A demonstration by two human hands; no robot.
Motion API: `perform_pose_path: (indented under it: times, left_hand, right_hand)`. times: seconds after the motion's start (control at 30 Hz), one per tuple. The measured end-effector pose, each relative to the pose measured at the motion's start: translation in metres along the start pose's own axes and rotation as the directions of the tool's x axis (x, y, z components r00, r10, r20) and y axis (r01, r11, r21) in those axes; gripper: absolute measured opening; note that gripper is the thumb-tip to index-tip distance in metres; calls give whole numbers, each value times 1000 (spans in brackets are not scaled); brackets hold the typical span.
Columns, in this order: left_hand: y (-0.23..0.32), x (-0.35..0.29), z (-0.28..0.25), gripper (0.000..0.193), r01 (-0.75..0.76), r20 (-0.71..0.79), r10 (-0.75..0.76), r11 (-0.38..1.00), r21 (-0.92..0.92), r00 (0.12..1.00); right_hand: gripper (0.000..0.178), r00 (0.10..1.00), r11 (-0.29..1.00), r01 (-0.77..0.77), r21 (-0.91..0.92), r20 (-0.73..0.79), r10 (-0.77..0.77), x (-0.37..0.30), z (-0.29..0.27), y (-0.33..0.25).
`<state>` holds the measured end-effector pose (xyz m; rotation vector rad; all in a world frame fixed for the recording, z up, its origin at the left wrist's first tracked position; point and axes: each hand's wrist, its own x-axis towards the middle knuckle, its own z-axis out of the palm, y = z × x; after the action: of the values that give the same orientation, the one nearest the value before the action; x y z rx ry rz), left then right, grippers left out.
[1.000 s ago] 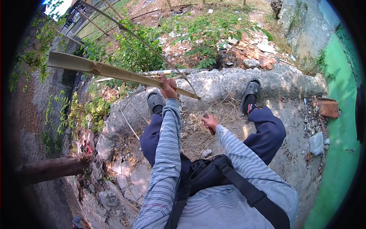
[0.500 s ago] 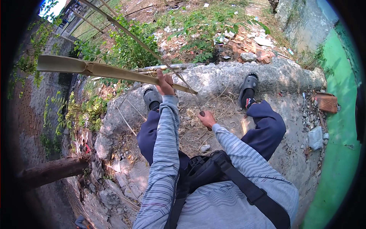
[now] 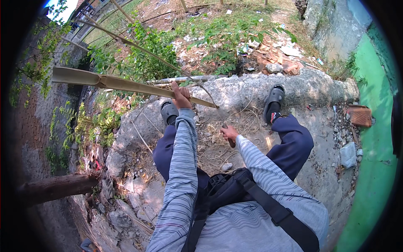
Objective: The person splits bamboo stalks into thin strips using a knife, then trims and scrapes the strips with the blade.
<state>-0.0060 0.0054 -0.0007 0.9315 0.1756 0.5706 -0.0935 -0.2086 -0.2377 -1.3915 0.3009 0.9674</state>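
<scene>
Two hands are at work as we sit on a rough concrete slab (image 3: 319, 138), legs stretched toward the top of the frame. Nearest, at the bottom centre, a black strap (image 3: 273, 208) crosses our striped shirt, and its lower end is cut off by the frame edge. Just above centre, our right hand (image 3: 228, 133) is closed in a fist around a dark handle (image 3: 231, 142); whatever blade it carries is lost against dry grass and rubble, and we cannot make it out. A little higher and to the left, our left hand (image 3: 181, 97) is wrapped tight around a long, flat, pale-brown bamboo strip (image 3: 126, 84). Its long axis runs nearly level across the picture, the broad end pointing to the upper left, the thin end tapering down to the right of the fist, toward the centre. Our grey sandals (image 3: 275, 95) rest beside the slab's far lip, the left one partly hidden behind the forearm. Beyond lie green shrubs (image 3: 147, 63) and a heap of broken bricks (image 3: 277, 63) at the upper right. A green wall (image 3: 373, 138) bends along the right rim.
</scene>
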Motion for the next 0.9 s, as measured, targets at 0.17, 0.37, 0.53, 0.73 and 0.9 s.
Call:
perform_pose_path:
  times: [0.17,0.37,0.53,0.73,0.9]
  left_hand:
    - [-9,-2,24,59,5,18,-5,1000,6,1000]
    - [3,5,-2,62,-8,16,7,998,67,1000]
    - [-4,0,3,65,-44,32,42,998,51,999]
    - [4,7,-18,67,-4,-27,7,994,105,1000]
    - [-4,8,-2,66,-19,24,17,996,90,1000]
  right_hand:
    - [32,908,803,186,-566,-213,-360,-4,-16,3]
    - [43,818,694,409,-593,-99,-567,-37,24,-18]
    - [29,944,899,128,-420,-227,-240,-7,-15,17]
    - [28,995,996,8,-84,-96,-16,-14,7,11]
    - [33,887,853,130,-505,-325,-328,7,2,30]
